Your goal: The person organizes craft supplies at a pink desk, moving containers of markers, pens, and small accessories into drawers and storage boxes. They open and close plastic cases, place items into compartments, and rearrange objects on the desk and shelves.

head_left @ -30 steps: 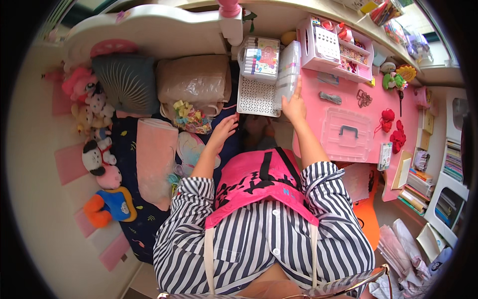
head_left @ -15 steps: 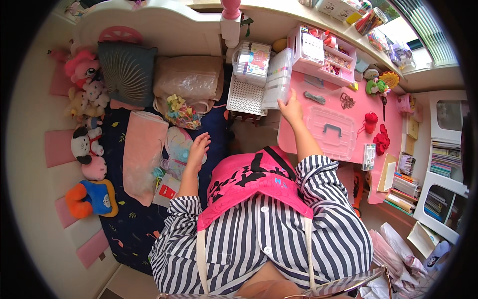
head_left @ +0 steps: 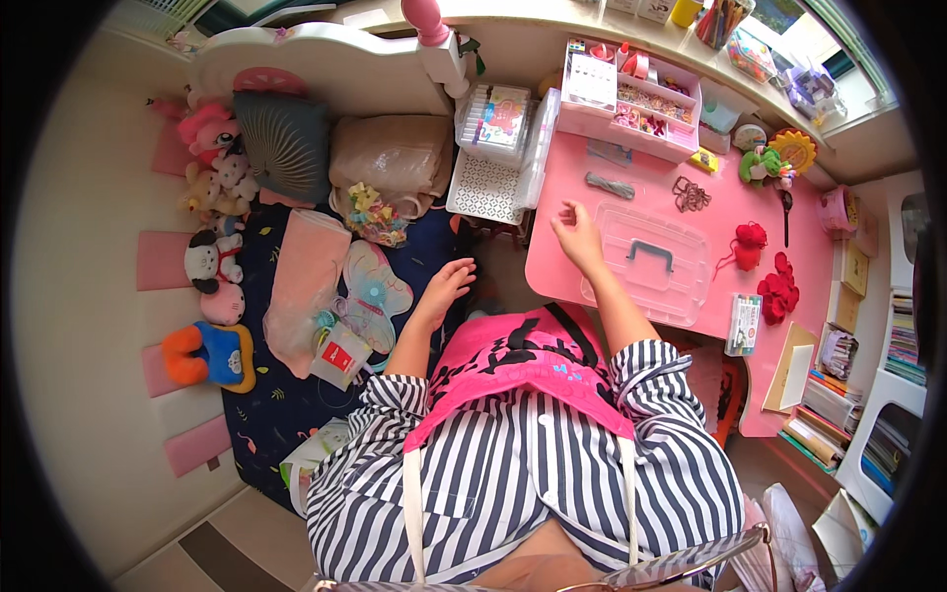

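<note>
My left hand hovers over the gap between bed and desk, empty, its fingers apart. Over the left part of the pink desk, my right hand is empty too, with loosely bent fingers. Closest to it is a clear plastic box lid with a grey handle. A grey bundle of cord lies just beyond. Left of the desk, a clear plastic case leans upright beside a box of markers, which sits on a white perforated basket.
A pink organizer with small beads stands at the desk's back. Red yarn, a red crocheted piece and a marker pack lie right. On the bed are a butterfly-shaped item, a pink cloth and plush toys.
My right hand has let go of the clear case and drawn back toward me over the desk. My left hand has moved right, off the bed. The view has shifted.
</note>
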Motion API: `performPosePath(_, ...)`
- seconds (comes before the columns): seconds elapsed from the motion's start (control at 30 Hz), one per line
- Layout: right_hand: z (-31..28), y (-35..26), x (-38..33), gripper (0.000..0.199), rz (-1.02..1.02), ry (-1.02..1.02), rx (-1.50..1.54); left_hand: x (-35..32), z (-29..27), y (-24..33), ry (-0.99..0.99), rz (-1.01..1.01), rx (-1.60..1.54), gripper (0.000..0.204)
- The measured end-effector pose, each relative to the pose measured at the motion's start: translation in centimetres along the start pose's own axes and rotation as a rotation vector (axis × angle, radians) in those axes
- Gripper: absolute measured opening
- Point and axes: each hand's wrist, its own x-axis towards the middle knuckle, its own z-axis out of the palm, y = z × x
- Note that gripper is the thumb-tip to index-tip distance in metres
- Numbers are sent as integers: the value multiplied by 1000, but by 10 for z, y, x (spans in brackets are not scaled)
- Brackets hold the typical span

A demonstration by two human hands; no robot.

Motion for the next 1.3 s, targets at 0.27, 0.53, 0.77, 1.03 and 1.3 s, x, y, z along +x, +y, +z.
performPosePath(0.27,33,-27,77,59,147,117,-89,56,-17,36,-29,20,-273,38)
performPosePath(0.53,43,-33,92,31,397,153,-163,214,-42,63,97,-44,-366,58)
performPosePath(0.77,2,-127,9,12,215,350,235,310,-43,98,78,-126,-154,74)
performPosePath(1.03,-107,-193,-105,12,304,335,392,321,-31,100,28,-68,-69,45)
performPosePath(1.3,-139,-189,-169,14,375,716,382,331,-30,113,37,-134,-181,54)
